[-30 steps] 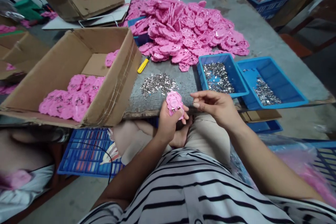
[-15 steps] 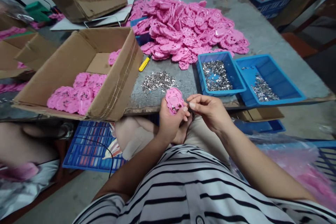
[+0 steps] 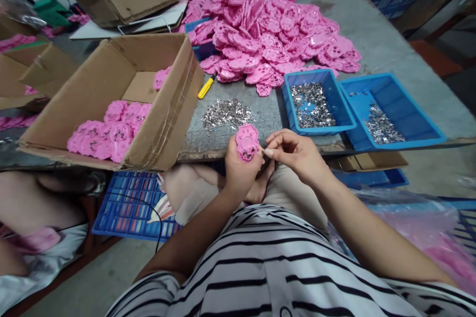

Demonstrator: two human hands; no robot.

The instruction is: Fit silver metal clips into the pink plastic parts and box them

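My left hand (image 3: 240,171) grips a pink plastic piece (image 3: 247,137) with a scalloped outline and small shiny metal parts set near its lower end. Close beside it on the right, my right hand (image 3: 295,153) is closed in a pinch, thumb against forefinger. Whatever sits between those fingertips is too small to make out. Just beyond the held piece, a loose heap of small silvery metal parts (image 3: 227,114) lies on the grey table (image 3: 273,109). A yellow-handled tool (image 3: 206,88) rests behind that heap.
A cardboard box (image 3: 163,124) with several pink pieces (image 3: 98,139) stands on the left. A large pile of pink pieces (image 3: 267,39) covers the table's middle. Two blue trays (image 3: 320,131) (image 3: 412,109) of metal parts stand right. A co-worker's leg (image 3: 35,203) shows at left.
My right fingertips have come slightly closer to the pink piece, which stays in my left hand. The view has shifted a little.
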